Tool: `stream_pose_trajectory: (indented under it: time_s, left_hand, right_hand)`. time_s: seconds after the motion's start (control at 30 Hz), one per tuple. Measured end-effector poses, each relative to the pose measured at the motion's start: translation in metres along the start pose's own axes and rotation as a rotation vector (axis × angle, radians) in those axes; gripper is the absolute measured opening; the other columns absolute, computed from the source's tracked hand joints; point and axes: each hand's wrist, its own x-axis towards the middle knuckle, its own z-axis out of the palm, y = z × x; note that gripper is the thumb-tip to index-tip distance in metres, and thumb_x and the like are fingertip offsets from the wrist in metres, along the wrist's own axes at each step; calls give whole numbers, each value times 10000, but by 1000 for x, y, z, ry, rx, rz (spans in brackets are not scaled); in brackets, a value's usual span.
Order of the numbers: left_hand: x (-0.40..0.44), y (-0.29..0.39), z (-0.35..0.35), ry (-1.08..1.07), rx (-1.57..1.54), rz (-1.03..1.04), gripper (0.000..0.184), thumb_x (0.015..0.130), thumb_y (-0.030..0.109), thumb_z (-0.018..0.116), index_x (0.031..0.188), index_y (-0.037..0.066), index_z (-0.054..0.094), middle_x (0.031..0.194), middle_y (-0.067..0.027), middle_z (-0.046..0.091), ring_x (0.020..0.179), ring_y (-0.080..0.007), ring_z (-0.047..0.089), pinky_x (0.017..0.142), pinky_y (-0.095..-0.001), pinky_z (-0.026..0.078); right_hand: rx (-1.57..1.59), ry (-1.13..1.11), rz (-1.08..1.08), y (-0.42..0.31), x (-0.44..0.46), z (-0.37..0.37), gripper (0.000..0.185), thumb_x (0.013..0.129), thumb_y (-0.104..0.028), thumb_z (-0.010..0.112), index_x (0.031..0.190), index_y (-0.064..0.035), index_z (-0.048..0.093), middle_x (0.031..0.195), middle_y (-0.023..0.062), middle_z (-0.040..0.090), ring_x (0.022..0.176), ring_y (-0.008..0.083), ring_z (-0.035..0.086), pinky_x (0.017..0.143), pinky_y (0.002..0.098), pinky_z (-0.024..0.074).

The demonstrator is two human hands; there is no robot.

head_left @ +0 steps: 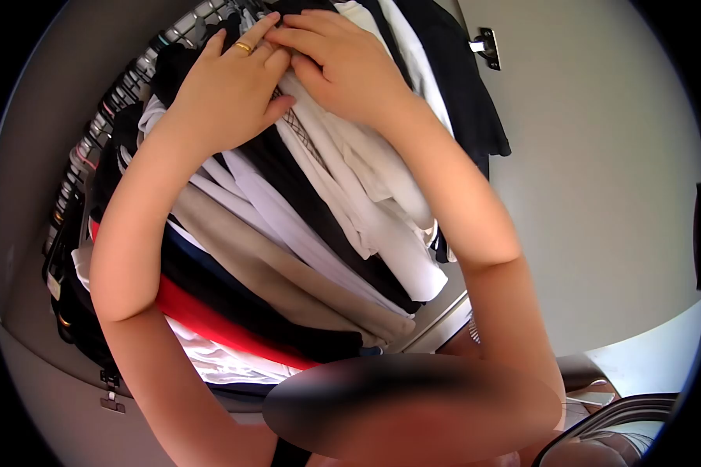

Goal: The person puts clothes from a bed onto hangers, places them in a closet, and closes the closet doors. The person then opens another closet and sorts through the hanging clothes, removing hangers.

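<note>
A row of clothes hangs close together inside a wardrobe, and both my hands are among them near the rail. My left hand (237, 89), with a gold ring on one finger, lies over the garments with its fingers spread and the thumb apart. Beside it, my right hand (343, 66) rests on the tops of the light garments, fingers stretched toward the left hand; the fingertips of both hands nearly meet. Between and below them hang a cream garment (401, 268), a checked garment (302, 136) and a black garment (319, 210). What lies under the fingertips is hidden.
Several hangers crowd the metal rail (125, 82) at left. Lower hang beige trousers (249, 272) and a red garment (210, 327). A grey wardrobe door (592, 179) with a metal hinge (487, 48) stands at right. A blurred oval covers the bottom middle.
</note>
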Motion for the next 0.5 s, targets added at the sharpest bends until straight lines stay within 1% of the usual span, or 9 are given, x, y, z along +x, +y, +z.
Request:
stream_pose_trajectory:
  time_s: [0.03,0.07,0.1,0.17,0.2,0.37,0.4,0.47,0.5]
  left_hand:
    - [-3,2,-4,-35,14,2,470,847,343,633,1201,40,568,1361,-98,511,1344,-236,397,984,-537,404]
    - [-7,4,-5,-38,-16,-23,475,868,324,616,1271,87,537,1404,-66,471,1351,-241,371,1037,-508,359]
    - [-11,3,-6,-34,-16,-12,467,869,325,615,1273,103,540,1402,-49,477,1326,-236,394,1016,-496,376]
    - [-19,0,-6,-26,-20,11,454,870,327,612,1277,137,546,1396,-15,487,1276,-226,440,974,-471,410]
    - [-21,0,-7,-35,-60,1,437,874,322,609,1280,173,549,1405,20,483,1201,-211,484,899,-432,435]
    - [-21,1,-8,17,-36,40,442,870,306,612,1285,175,541,1408,22,480,1173,-200,497,847,-398,438]
    - [-20,1,-8,43,-29,52,446,868,303,614,1289,178,536,1408,21,478,1169,-198,498,843,-394,439]
    - [-18,1,-4,81,-24,34,476,864,301,617,1315,192,512,1407,20,476,1155,-195,504,828,-387,437]
    - [-19,1,0,97,-24,22,491,862,300,618,1328,199,500,1406,20,475,1149,-193,506,820,-384,437]
  right_hand:
    - [-66,-46,29,0,0,2,357,862,-183,556,1199,-69,588,1238,120,563,1232,334,464,979,452,425]
    - [-246,-31,0,2,-2,0,342,859,-213,561,1177,-95,601,1223,75,557,1271,301,426,944,511,425]
    - [-344,-118,24,5,-1,-3,349,848,-188,547,1186,-114,594,1189,44,549,1302,269,396,932,537,408]
    - [-706,-141,-49,35,-6,-3,387,830,-168,532,1211,-135,583,1164,26,547,1310,247,388,957,492,390]
    - [-708,-92,-92,48,-9,-6,385,822,-161,526,1200,-134,593,1156,24,547,1314,241,381,973,484,375]
    - [-741,-63,-92,49,-3,-9,365,819,-165,517,1166,-103,611,1092,7,580,1306,227,398,996,478,347]
    - [-770,-74,-85,35,2,-12,401,836,-179,528,1223,-74,550,1091,60,608,1225,282,491,945,466,410]
    - [-242,-115,328,-2,28,-25,442,840,-208,553,1251,-53,506,1113,118,609,1146,331,541,893,462,447]
    - [-125,-68,401,-10,35,-24,502,831,-231,584,1280,-39,466,1137,167,601,1084,369,565,861,461,466]
